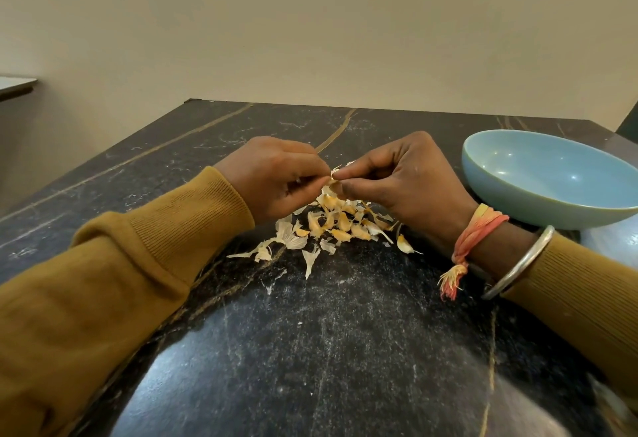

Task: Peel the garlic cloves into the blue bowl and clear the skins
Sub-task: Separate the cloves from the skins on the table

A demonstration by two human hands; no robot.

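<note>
My left hand (pixel 276 177) and my right hand (pixel 397 181) meet above the table, both pinching one small garlic clove (pixel 333 179) between thumb and fingertips. Most of the clove is hidden by the fingers. Right below the hands lies a pile of garlic cloves (pixel 340 222) mixed with papery white skins (pixel 293 238). One clove (pixel 404 245) lies apart near my right wrist. The blue bowl (pixel 552 188) stands to the right of my right hand, and its visible inside holds nothing.
The dark marble table (pixel 328 333) reaches to a beige wall at the back. A pale plate or lid edge (pixel 611 243) peeks out under the bowl at the right. My right wrist wears a metal bangle (pixel 518 264) and an orange thread band (pixel 473 236).
</note>
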